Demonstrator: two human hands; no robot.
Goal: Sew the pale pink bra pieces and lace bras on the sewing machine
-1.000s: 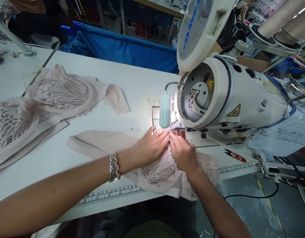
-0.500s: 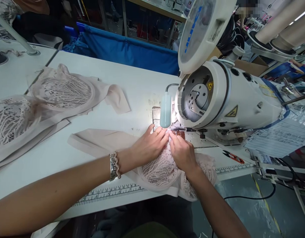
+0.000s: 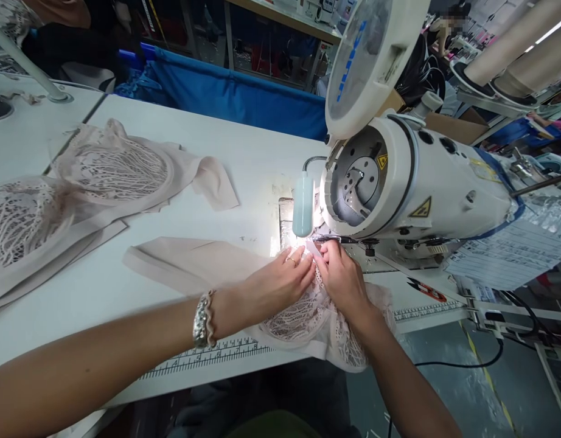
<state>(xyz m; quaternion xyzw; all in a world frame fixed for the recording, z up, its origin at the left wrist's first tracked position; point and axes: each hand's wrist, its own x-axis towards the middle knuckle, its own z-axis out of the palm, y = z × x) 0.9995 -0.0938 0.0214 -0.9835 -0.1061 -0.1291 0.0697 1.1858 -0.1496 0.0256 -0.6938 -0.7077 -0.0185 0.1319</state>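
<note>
Compared with half a second earlier, the right hand [image 3: 345,281] has advanced under the head of the white industrial sewing machine [image 3: 426,188], and the left hand [image 3: 280,281] has drawn slightly back. The beige lace garment piece [image 3: 295,319] lies at the near edge of the white tabletop [image 3: 244,152], with a plain band trailing left. The left fingers press it flat and are spread; the right fingers pinch its edge. The needle is hidden behind the right hand.

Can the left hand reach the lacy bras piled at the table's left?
Probably yes: only bare table lies between the left hand and the piled bras; nothing blocks the way.
</note>
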